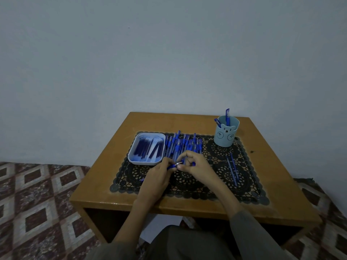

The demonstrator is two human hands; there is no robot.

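Head view shows the left hand gripping a blue pen level above the lace mat, just before the pen pile, so thumb and forefinger of the right hand can pinch its metal tip, probably screwing it on.

Blue pens, black lace mat, pale-blue bear-faced cup

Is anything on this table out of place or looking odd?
Two thin blue sticks, probably refills, lie loose on the lace mat right of the right hand, apart from the refill tray. Nothing looks spilled or broken.
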